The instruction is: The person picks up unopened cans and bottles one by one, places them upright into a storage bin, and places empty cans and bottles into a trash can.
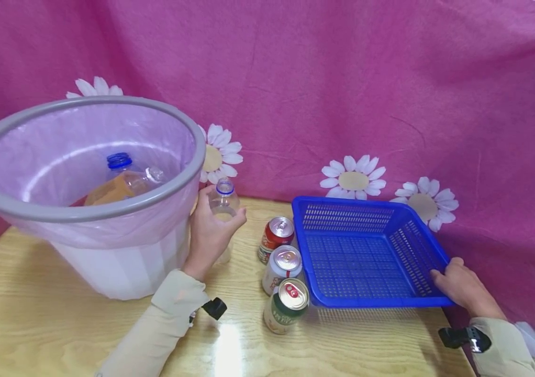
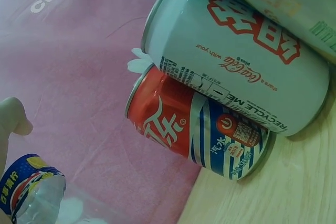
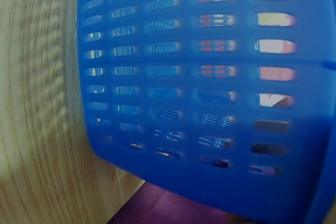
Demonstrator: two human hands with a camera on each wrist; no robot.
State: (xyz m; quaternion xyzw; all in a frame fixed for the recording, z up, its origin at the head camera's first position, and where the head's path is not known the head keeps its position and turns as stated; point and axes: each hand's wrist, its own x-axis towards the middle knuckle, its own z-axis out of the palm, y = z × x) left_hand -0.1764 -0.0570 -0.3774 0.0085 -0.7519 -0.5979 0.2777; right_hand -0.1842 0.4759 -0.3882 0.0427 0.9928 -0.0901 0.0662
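Note:
My left hand [image 1: 211, 225] has its thumb and fingers around a clear, capless plastic bottle [image 1: 224, 201] with a blue ring at its neck. It stands upright beside the bin. A blue and yellow label [image 2: 26, 179] shows on this bottle in the left wrist view. Over at the right, my right hand [image 1: 465, 285] grips the near right corner of a blue plastic basket [image 1: 352, 302]. Its slotted side fills the right wrist view. Between bottle and basket stand a red can [image 1: 269, 243], a white can [image 1: 277, 275] and a green-and-cream can [image 1: 279, 317].
On the left stands a big white bin [image 1: 121, 267] with a grey rim and a lilac liner. A blue-necked bottle [image 1: 119, 162] and other plastic bottles lie inside. A pink flowered cloth [image 1: 272, 94] hangs behind the wooden table [image 1: 343, 348].

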